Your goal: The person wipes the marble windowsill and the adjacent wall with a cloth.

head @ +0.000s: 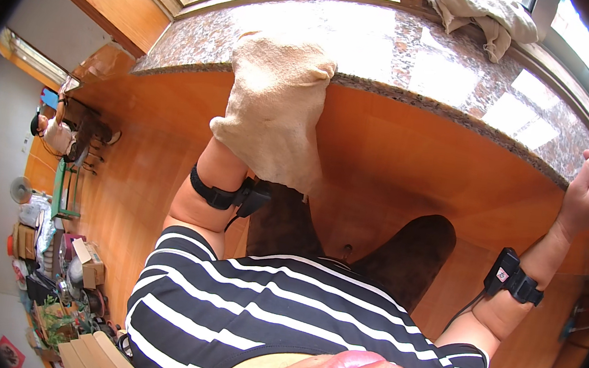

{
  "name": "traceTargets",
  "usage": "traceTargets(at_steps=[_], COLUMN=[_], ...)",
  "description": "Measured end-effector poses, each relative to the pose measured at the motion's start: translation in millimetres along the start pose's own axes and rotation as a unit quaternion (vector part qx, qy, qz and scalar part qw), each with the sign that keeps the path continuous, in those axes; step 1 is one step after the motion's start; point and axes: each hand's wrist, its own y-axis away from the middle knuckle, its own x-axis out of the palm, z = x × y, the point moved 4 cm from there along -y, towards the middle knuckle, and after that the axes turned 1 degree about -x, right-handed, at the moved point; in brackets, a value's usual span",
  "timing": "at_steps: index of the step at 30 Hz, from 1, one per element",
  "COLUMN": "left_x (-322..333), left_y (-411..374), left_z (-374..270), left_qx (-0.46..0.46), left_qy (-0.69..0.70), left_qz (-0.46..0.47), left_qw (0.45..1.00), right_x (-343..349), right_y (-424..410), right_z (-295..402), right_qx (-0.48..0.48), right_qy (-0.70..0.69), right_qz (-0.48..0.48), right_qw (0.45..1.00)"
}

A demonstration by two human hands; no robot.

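A beige cloth covers my left hand and wrist, its upper part over the front edge of a speckled granite windowsill. The fingers are hidden beneath the fabric, so their grip does not show. The cloth's lower end hangs towards my left knee. Far to the right, my right hand is by the sill's edge, fingers together and partly curled, with nothing visible in it. Black strapped devices sit on my left forearm and right forearm.
A crumpled grey-beige cloth lies at the window frame. Below the sill is an orange wood-toned panel. Another person sits in the left background near a green bench. Boxes, plants and a fan stand at left.
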Motion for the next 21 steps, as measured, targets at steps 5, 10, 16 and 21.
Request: traceTargets(at_steps=[5,10,16,21], left_x=[0,0,-12,-16], left_y=[-5,-3,12,21], left_z=[-4,0,21,37], left_qx=[0.006,-0.001,-0.038,-0.075], left_qy=[-0.003,-0.005,-0.027,-0.038], left_qz=[0.004,0.001,0.000,-0.011], left_qw=[1.000,1.000,0.999,0.996], right_x=[-1,-3,-2,-4], right_y=[1,0,0,0], right_z=[0,-1,1,5], right_qx=[0.013,0.011,0.013,0.005], right_qy=[0.001,-0.007,-0.010,-0.012], right_qz=[0.002,-0.007,0.002,-0.023], right_qw=[1.000,1.000,1.000,1.000])
